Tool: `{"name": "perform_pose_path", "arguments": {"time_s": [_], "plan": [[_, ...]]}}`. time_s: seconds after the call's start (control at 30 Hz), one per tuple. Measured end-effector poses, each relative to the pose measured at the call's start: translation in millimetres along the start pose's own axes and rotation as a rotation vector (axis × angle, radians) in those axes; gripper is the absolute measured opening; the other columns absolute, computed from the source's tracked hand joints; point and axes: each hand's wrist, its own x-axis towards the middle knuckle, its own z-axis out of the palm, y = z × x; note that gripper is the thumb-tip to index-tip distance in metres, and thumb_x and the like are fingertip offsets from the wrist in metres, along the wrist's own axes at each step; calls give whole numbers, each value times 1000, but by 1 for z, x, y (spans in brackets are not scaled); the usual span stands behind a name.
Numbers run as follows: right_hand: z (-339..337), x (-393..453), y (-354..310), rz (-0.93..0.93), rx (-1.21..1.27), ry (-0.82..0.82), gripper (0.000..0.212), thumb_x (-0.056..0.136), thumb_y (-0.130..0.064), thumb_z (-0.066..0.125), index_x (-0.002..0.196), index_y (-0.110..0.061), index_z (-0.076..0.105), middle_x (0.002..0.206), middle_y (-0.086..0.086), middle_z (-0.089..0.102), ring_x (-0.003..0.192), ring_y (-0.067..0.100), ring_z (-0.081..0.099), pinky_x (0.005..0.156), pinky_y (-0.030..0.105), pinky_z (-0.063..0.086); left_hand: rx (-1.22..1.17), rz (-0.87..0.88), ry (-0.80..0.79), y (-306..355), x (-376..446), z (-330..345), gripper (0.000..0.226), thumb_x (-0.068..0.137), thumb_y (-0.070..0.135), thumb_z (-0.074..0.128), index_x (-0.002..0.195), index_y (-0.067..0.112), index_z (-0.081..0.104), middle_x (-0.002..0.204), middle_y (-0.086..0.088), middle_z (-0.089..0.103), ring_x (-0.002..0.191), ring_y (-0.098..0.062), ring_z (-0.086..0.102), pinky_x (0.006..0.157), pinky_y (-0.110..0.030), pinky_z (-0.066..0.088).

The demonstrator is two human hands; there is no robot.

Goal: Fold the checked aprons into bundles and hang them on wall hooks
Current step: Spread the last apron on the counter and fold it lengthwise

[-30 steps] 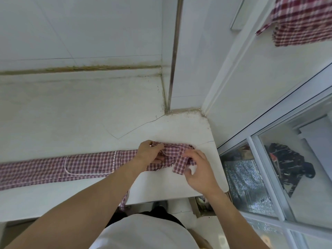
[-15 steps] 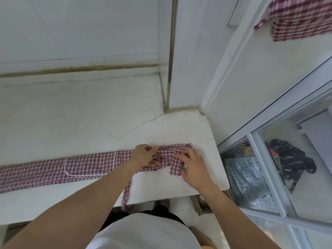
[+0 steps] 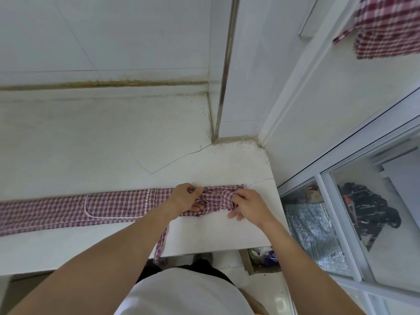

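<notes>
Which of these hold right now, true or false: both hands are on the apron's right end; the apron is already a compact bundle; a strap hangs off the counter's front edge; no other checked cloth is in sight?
1. Both the left hand and right hand grip the right end of the apron. True.
2. The apron is already a compact bundle. False: it lies as a long strip across the counter.
3. A strap hangs over the counter's front edge. True.
4. No other checked cloth shows. False: a hanging checked cloth is at upper right.
</notes>
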Motion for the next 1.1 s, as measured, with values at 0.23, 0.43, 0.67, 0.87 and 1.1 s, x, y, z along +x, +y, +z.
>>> {"name": "perform_pose_path", "arguments": {"time_s": [0.23,0.43,0.67,0.87,1.1], "plan": [[6,11,-19,98,-83,60,28,95,-23,53,94,2,66,72,19,72,59,32,72,63,51,61,200,-20,-17,-4,-2,0,31,102,33,52,101,3,58,77,-13,72,55,-19,66,55,-31,59],[24,14,-15,118,-209,254,20,90,-23,57,84,-5,65,68,13,69,54,25,69,55,43,60,993,109,243,-4,-6,6,41,101,50,41,99,10,52,94,-6,60,82,-21,59,70,-31,49],[29,14,-12,104,-207,281,11,90,-21,55,85,-11,55,63,10,69,49,25,67,56,44,60,807,717,39,-29,-16,39,35,90,23,62,123,14,56,112,-4,53,95,-22,57,84,-39,51],[26,9,-17,78,-317,302,28,92,-36,54,101,-10,58,90,4,66,82,24,67,73,37,56,746,498,-20,-25,-7,51,27,101,30,48,125,16,50,107,-4,47,99,-24,52,92,-41,46],[28,8,19,134,-569,457,72,83,-60,66,132,-13,43,128,11,47,118,30,45,92,42,45,627,303,24,-13,-2,61,29,90,27,62,116,17,52,112,-4,50,92,-20,56,85,-33,49]]}}
